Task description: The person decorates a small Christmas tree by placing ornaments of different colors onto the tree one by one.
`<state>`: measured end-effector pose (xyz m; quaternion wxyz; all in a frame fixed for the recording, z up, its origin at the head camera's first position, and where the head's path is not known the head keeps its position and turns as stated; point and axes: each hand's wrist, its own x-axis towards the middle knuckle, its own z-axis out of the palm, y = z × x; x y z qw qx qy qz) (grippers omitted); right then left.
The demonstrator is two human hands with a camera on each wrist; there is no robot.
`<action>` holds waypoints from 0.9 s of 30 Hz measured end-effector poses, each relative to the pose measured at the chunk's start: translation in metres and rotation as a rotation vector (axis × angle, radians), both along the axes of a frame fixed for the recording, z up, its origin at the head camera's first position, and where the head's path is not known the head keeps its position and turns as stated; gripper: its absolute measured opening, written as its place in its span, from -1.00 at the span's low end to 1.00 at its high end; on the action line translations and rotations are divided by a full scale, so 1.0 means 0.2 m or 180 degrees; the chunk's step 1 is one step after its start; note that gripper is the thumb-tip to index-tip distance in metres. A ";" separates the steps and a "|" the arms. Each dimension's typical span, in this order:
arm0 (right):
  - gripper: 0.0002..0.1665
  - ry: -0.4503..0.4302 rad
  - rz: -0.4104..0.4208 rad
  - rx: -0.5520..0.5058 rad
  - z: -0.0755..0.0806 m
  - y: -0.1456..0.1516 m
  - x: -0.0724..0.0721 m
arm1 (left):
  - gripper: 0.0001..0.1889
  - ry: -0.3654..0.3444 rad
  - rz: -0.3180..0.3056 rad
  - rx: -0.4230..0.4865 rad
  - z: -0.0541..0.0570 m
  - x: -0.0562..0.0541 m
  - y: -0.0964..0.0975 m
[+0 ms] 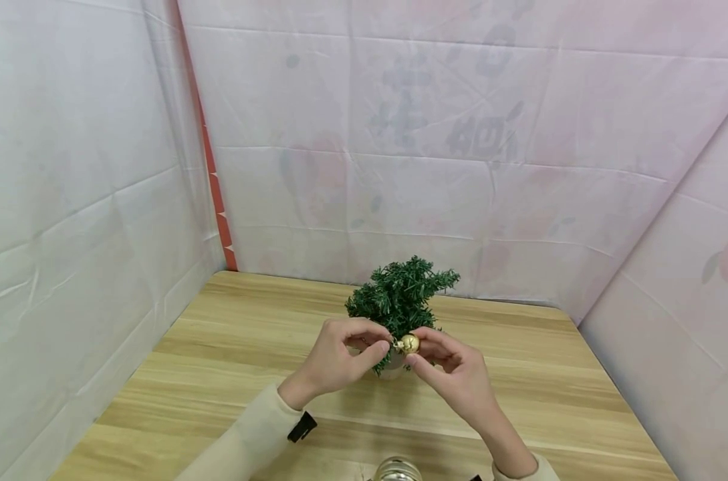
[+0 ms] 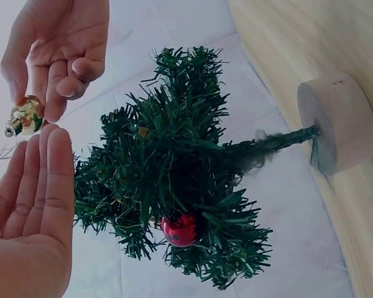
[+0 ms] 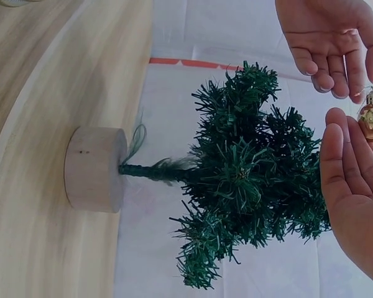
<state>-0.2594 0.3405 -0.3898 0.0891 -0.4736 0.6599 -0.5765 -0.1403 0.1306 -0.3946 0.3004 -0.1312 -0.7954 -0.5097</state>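
Observation:
My right hand (image 1: 460, 377) holds a shiny gold Christmas ball (image 1: 409, 344) between thumb and fingertips. Its metal cap and thin wire loop point toward my left hand (image 1: 342, 357), whose thumb and forefinger come together at the loop. Both hands are raised in front of a small green artificial Christmas tree (image 1: 400, 294). The tree stands on a round pale wooden base (image 2: 342, 124), best seen in the wrist views. A red Christmas ball (image 2: 180, 230) hangs among its branches in the left wrist view.
A gold ribbed round object (image 1: 398, 469) is partly cut off at the bottom of the head view. The wood-grain table (image 1: 219, 361) is bordered by pale hanging cloth (image 1: 279, 200) at the back and both sides, with a red strip (image 1: 210, 160) at the left corner.

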 end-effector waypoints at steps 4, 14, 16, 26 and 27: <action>-0.59 -0.0006 -0.0010 0.0018 0.00 0.00 0.00 | -0.86 0.0001 0.0031 0.0005 0.00 0.00 0.01; -0.60 -0.0003 -0.0011 0.0001 -0.01 0.01 -0.01 | -0.90 -0.0001 0.0042 -0.0046 0.01 -0.01 0.02; -0.60 0.0001 -0.0013 0.0001 -0.01 0.01 -0.01 | -0.91 -0.0003 0.0043 -0.0055 0.01 -0.02 0.02; -0.61 -0.0027 -0.0051 0.0045 -0.01 0.01 0.00 | -0.91 0.0003 0.0074 -0.0082 0.02 -0.02 0.03; -0.61 -0.0037 -0.0064 0.0060 -0.02 0.01 0.00 | -0.91 0.0003 0.0082 -0.0089 0.02 -0.02 0.03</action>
